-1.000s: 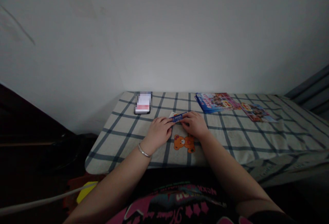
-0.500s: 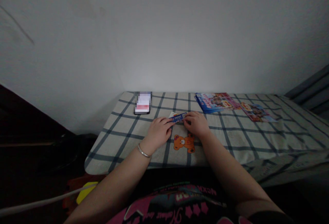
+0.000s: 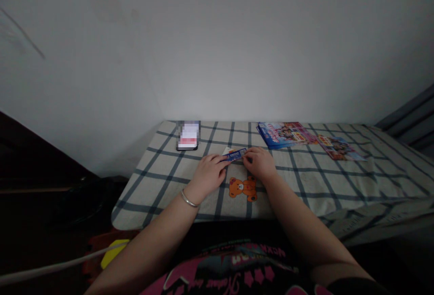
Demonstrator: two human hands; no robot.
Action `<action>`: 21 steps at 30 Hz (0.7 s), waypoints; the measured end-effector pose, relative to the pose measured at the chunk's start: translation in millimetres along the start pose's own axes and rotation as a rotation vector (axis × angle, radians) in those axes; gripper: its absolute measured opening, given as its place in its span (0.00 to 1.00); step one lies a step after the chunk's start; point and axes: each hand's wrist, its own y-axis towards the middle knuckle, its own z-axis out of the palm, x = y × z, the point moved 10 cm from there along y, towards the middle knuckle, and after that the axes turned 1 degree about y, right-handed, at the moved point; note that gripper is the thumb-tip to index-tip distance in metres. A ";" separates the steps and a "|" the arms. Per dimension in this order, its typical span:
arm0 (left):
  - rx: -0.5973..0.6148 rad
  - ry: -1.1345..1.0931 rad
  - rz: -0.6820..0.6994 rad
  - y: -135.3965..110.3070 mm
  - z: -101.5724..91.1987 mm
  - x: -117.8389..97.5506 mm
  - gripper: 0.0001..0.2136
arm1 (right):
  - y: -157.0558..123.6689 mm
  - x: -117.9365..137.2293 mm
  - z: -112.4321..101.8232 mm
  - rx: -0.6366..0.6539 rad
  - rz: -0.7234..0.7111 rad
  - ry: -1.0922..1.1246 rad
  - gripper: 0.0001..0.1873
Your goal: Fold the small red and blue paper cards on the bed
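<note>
Fingers (image 3: 217, 159) of the left hand (image 3: 208, 171), bent and close together, lie over the left end of one blue strip (image 3: 233, 155); whether they grip it or only press it cannot be told. The right hand (image 3: 261, 164) has its thumb and forefinger drawn narrow, pinching the strip's right end. The strip is narrow and flat-looking, deep blue, with a line of small white print along its middle and a pale square, code-like patch near the right hand. One small whitish piece with a touch of yellow (image 3: 228, 151) shows just behind it; whether the two are joined is unclear.

The strip is around mid-depth on the counter (image 3: 162, 186), whose cloth is pale with dark checks. One printed orange bear (image 3: 242, 189) sits between strip and near edge. One phone (image 3: 188, 136), screen lit, lies by the far left corner. Along the far edge, right of the hands, lies one pile of colourful leaflets (image 3: 283, 135), too tightly stacked to count, and one single leaflet (image 3: 339, 148) lies at its right. One silvery bracelet (image 3: 189, 199) circles the left wrist.
</note>
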 end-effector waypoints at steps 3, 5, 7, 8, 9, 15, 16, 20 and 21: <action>-0.005 0.001 0.003 0.0 1.1 0.6 0.17 | -0.1 -0.1 -0.7 -0.013 0.000 0.000 0.10; -0.010 0.003 0.007 -0.2 1.7 0.7 0.17 | 0.0 -1.4 -0.8 -0.017 0.005 -0.005 0.10; -0.013 0.004 0.010 -0.5 1.7 0.6 0.16 | 0.2 -3.9 -0.8 -0.018 0.022 -0.014 0.10; -0.012 0.003 0.011 -0.7 1.6 0.5 0.16 | 0.3 -5.1 -0.8 -0.018 0.031 -0.019 0.10; -0.010 0.002 0.010 -0.9 1.4 0.3 0.16 | 0.4 -6.0 -1.0 -0.018 0.039 -0.025 0.10; 0.004 -0.004 0.003 -0.8 1.0 0.4 0.17 | 1.4 -9.9 -2.7 -0.028 0.072 -0.062 0.12; 0.002 -0.006 0.003 -0.7 1.1 0.5 0.17 | 1.6 -11.1 -2.9 -0.029 0.080 -0.073 0.12; -0.008 -0.007 0.003 -0.5 1.8 1.3 0.17 | 1.1 -15.9 -5.4 -0.057 0.122 -0.128 0.12; -0.011 -0.006 0.002 -0.4 1.9 1.6 0.17 | 0.7 -17.5 -6.5 -0.069 0.139 -0.142 0.13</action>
